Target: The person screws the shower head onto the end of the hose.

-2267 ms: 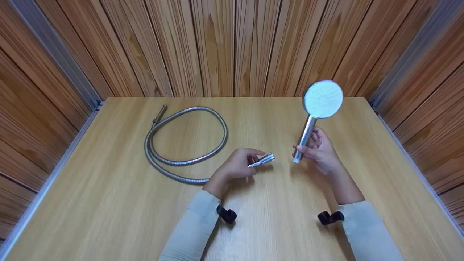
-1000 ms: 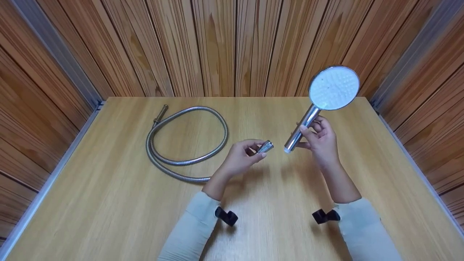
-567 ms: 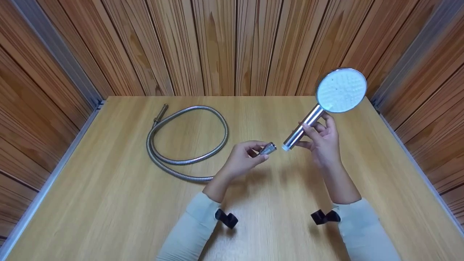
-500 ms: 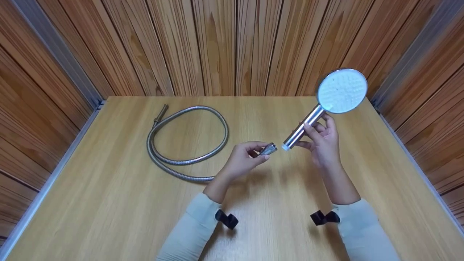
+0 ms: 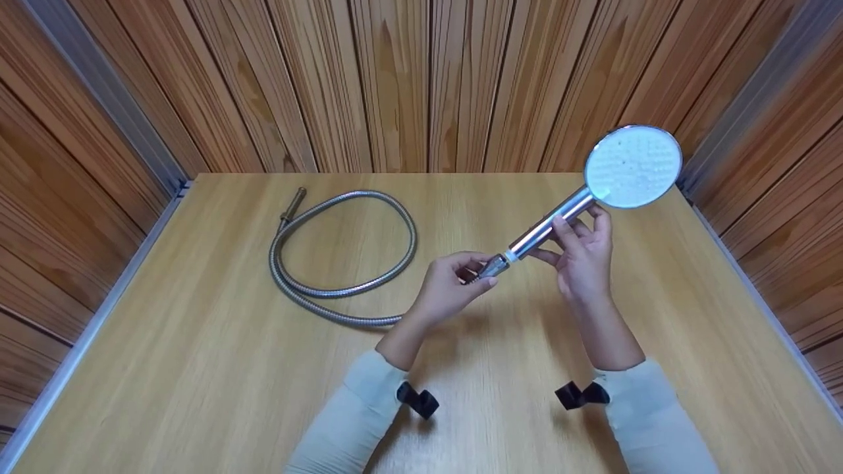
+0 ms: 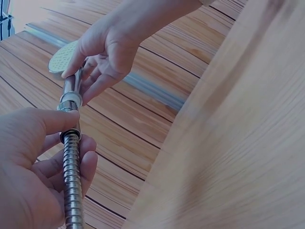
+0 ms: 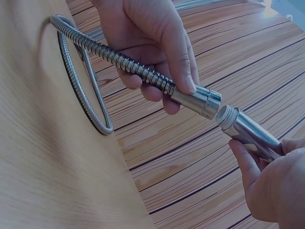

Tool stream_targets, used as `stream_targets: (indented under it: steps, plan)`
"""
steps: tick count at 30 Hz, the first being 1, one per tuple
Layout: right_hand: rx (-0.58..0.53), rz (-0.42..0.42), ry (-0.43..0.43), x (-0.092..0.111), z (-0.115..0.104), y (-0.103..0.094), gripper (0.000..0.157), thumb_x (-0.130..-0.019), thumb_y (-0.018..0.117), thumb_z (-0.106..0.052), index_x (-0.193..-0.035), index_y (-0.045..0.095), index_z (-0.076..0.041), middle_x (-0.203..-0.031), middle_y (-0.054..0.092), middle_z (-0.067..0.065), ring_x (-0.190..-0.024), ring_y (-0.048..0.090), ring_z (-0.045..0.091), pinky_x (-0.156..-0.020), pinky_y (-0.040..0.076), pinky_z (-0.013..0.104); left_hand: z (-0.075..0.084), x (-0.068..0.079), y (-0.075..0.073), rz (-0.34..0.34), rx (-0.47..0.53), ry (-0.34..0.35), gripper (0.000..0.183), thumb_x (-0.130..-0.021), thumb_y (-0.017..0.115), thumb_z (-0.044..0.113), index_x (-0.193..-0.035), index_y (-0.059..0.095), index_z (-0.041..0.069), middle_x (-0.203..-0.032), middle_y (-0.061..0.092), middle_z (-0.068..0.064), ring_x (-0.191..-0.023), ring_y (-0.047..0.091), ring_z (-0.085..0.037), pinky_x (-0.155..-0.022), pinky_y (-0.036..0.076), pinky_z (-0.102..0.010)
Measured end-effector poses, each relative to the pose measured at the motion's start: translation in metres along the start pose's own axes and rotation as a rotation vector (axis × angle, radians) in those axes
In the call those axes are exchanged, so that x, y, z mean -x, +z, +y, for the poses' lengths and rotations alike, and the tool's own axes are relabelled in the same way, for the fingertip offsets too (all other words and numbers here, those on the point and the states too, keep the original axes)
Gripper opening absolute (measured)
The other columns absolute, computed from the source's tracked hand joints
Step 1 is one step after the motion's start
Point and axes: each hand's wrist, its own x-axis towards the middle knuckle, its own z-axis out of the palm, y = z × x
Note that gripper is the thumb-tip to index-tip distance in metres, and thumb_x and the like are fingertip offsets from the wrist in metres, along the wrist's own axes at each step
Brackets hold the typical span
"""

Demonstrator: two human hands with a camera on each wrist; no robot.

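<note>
My right hand (image 5: 585,260) holds a chrome shower head (image 5: 633,166) by its handle, the round white face tilted up to the right. With thumb and fingers my left hand (image 5: 448,286) pinches the conical metal end fitting (image 7: 196,100) of a ribbed shower hose (image 5: 342,289). A white threaded end (image 7: 227,116) at the bottom of the handle faces the fitting's mouth. In the right wrist view a small gap separates the two, nearly in line. Both are held above the table. From the left hand the hose runs back to a loop on the tabletop.
The hose's other end (image 5: 294,203) lies at the back left of the wooden table (image 5: 197,368). Wood-plank walls (image 5: 388,85) stand behind and at both sides. A black wrist mount (image 5: 418,400) sits at each cuff.
The shower head has tilted further right, and its threaded end has come down to the hose fitting, narrowing the gap. Both hands have drawn closer; the left keeps its pinch on the fitting.
</note>
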Motion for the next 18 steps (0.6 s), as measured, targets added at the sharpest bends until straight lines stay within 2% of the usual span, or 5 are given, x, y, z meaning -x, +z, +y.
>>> stream_targets:
  steps: [4,10,18]
  plan:
    - [0.011,-0.010,-0.016,0.0020,0.0012,0.0027,0.042,-0.095,0.062,-0.005,-0.130,0.040,-0.012,-0.098,0.058,0.011,-0.080,0.067,0.024,-0.061,0.058,0.044,0.0029,0.0009,0.0017,0.012,-0.004,-0.005,0.029,-0.087,0.075,0.018,-0.116,0.071,0.020,-0.091,0.067,0.007,-0.080,0.059,-0.014,-0.065,0.050,-0.026]
    - [0.013,-0.048,-0.036,0.0032,0.0052,0.0028,0.041,-0.095,0.059,0.000,-0.130,0.040,-0.012,-0.096,0.059,0.011,-0.078,0.066,0.023,-0.059,0.057,0.043,0.0033,0.0004,0.0042,0.022,0.009,-0.008,0.029,-0.085,0.077,0.014,-0.114,0.072,0.015,-0.086,0.066,0.003,-0.076,0.061,-0.014,-0.062,0.050,-0.025]
    - [0.089,-0.057,-0.050,0.0043,0.0066,0.0026,0.042,-0.096,0.059,-0.003,-0.131,0.039,-0.012,-0.098,0.059,0.010,-0.080,0.066,0.022,-0.059,0.057,0.042,0.0043,0.0001,0.0055,0.042,0.015,-0.044,0.029,-0.084,0.078,0.013,-0.112,0.071,0.013,-0.085,0.066,0.002,-0.076,0.061,-0.014,-0.062,0.049,-0.025]
